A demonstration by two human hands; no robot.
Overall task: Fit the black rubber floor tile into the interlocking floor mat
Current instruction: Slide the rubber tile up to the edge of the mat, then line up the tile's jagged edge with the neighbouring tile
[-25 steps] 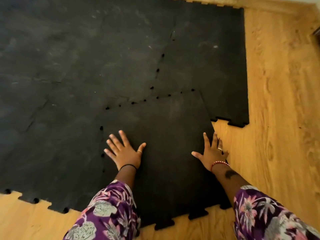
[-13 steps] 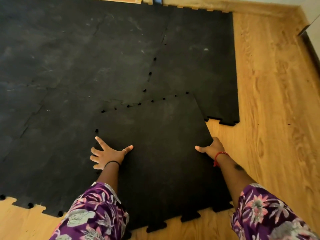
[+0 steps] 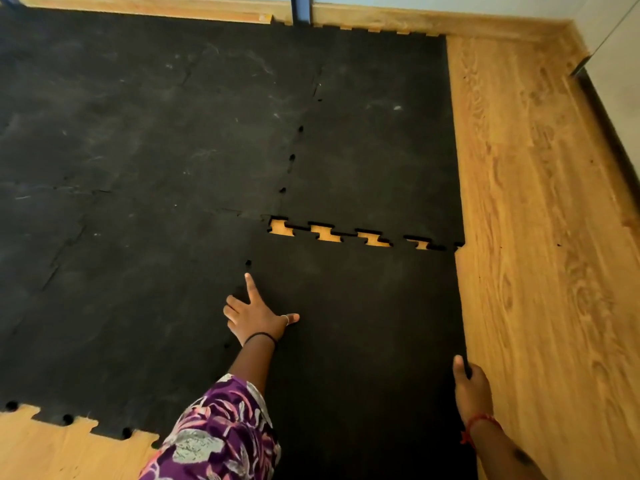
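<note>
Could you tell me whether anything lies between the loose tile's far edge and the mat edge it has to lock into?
Nothing visible does. Between the tile and the mat only bare wood floor shows through the open tab gaps. The left hand presses near the left seam; the right hand grips the tile's right edge.

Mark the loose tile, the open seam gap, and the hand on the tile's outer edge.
loose tile [image 3: 363,306], head view, bare top surface.
open seam gap [image 3: 327,233], head view, wood showing between teeth.
right hand [image 3: 471,386], head view, back of hand.
</note>
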